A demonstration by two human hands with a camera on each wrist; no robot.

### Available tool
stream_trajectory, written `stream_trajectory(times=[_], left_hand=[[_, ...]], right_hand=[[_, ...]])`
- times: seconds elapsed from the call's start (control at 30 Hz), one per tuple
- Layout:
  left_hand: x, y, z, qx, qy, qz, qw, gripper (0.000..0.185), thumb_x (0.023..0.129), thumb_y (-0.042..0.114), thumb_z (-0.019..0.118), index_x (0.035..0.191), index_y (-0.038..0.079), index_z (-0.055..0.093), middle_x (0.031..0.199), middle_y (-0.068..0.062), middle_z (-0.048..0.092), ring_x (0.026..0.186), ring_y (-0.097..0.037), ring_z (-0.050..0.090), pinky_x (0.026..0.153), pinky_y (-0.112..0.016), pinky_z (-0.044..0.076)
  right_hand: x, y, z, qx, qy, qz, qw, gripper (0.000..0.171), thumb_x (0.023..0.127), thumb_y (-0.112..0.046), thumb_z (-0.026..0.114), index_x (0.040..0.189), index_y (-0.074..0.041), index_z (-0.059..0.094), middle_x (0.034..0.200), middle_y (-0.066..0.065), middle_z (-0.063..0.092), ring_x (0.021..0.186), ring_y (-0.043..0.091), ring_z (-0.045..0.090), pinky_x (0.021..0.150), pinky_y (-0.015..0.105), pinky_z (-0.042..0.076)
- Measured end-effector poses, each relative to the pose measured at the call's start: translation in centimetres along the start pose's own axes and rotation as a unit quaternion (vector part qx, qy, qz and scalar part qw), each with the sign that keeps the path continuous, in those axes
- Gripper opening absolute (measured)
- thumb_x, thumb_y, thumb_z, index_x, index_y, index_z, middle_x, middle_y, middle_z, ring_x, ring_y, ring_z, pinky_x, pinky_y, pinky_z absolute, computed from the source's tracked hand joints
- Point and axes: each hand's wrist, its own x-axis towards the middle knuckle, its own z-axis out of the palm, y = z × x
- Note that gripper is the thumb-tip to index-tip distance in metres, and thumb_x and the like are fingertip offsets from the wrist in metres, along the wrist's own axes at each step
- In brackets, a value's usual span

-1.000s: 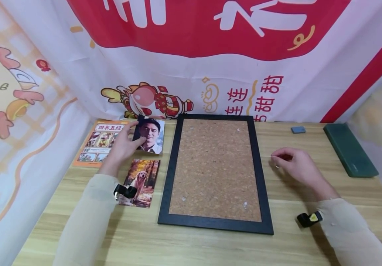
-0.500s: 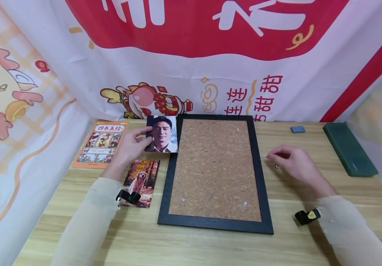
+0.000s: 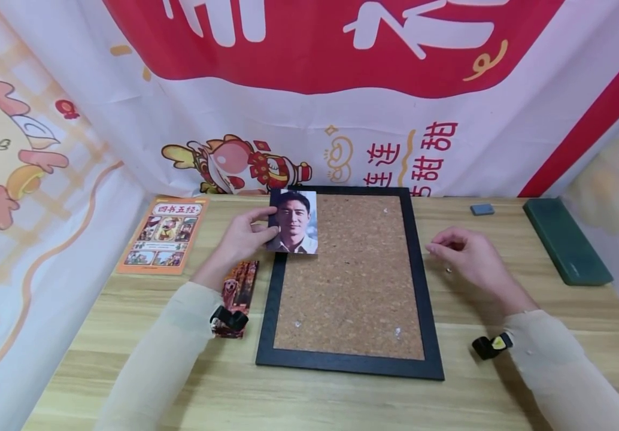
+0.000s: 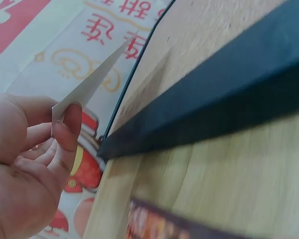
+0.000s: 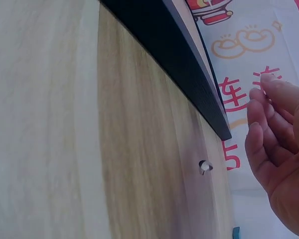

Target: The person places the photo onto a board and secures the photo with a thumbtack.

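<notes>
My left hand pinches a portrait photo by its left edge and holds it over the top left corner of the cork board, which has a black frame. In the left wrist view the thumb and fingers pinch the photo, seen edge-on above the frame. My right hand hovers over the table right of the board, fingers loosely curled, nothing seen in them. A small pushpin lies on the wood just below it, also visible in the right wrist view as a pushpin.
A dog photo lies left of the board, partly under my left forearm. An orange booklet sits at far left. A green box and a small grey-blue piece lie at the back right. Tiny pins dot the cork.
My left hand has carried the portrait photo rightward from above the booklet's edge to over the board's top left corner. The right hand drifted slightly left.
</notes>
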Motion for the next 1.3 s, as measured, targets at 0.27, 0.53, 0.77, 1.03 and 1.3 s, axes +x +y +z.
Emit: stream_trajectory(times=[0.27, 0.53, 0.77, 1.03, 1.3], left_hand=[[1.2, 1.0, 2.8, 0.041, -0.002, 0.038, 0.9984, 0.046, 0.088, 0.017, 0.067, 0.132, 0.017, 0.056, 0.12, -0.008, 0.057, 0.087, -0.02, 0.059, 0.062, -0.029, 0.049], [2.3, 1.7, 5.2, 0.037, -0.022, 0.029, 0.9987, 0.048, 0.087, 0.016, 0.069, 0.134, 0.015, 0.054, 0.118, -0.006, 0.057, 0.098, -0.021, 0.057, 0.076, -0.031, 0.051], [3.1, 2.2, 6.9, 0.029, -0.036, 0.021, 0.9987, 0.05, 0.087, 0.015, 0.068, 0.135, 0.014, 0.053, 0.119, -0.007, 0.057, 0.098, -0.02, 0.057, 0.073, -0.028, 0.051], [4.4, 2.1, 8.8, 0.046, -0.047, 0.049, 0.9966, 0.051, 0.086, 0.014, 0.069, 0.135, 0.009, 0.053, 0.116, -0.009, 0.057, 0.095, -0.02, 0.058, 0.073, -0.026, 0.05], [5.3, 2.6, 9.8, 0.123, -0.054, 0.075, 0.9882, 0.052, 0.088, 0.017, 0.067, 0.135, 0.005, 0.051, 0.111, -0.01, 0.06, 0.089, -0.017, 0.06, 0.071, -0.025, 0.049]], right_hand=[[0.4, -0.8, 0.4, 0.023, 0.008, -0.008, 1.0, 0.032, 0.083, -0.051, 0.065, 0.093, -0.021, 0.07, 0.083, 0.003, 0.067, 0.073, 0.019, 0.057, 0.055, 0.028, 0.047], [0.8, -1.2, 0.9, 0.049, 0.003, -0.003, 0.999, 0.032, 0.083, -0.052, 0.065, 0.096, -0.023, 0.071, 0.088, -0.001, 0.069, 0.079, 0.016, 0.062, 0.061, 0.028, 0.051], [1.0, -1.7, 1.4, 0.101, -0.021, -0.024, 0.994, 0.027, 0.091, -0.034, 0.063, 0.105, -0.013, 0.07, 0.096, 0.005, 0.071, 0.085, 0.017, 0.068, 0.07, 0.03, 0.056], [1.6, -2.4, 2.3, 0.086, -0.024, -0.053, 0.995, 0.022, 0.094, -0.025, 0.06, 0.105, -0.008, 0.069, 0.091, 0.004, 0.071, 0.081, 0.016, 0.067, 0.069, 0.023, 0.052], [2.3, -3.5, 2.8, 0.098, -0.049, -0.041, 0.993, 0.021, 0.095, -0.023, 0.059, 0.108, -0.008, 0.067, 0.092, 0.009, 0.069, 0.081, 0.02, 0.064, 0.068, 0.03, 0.053]])
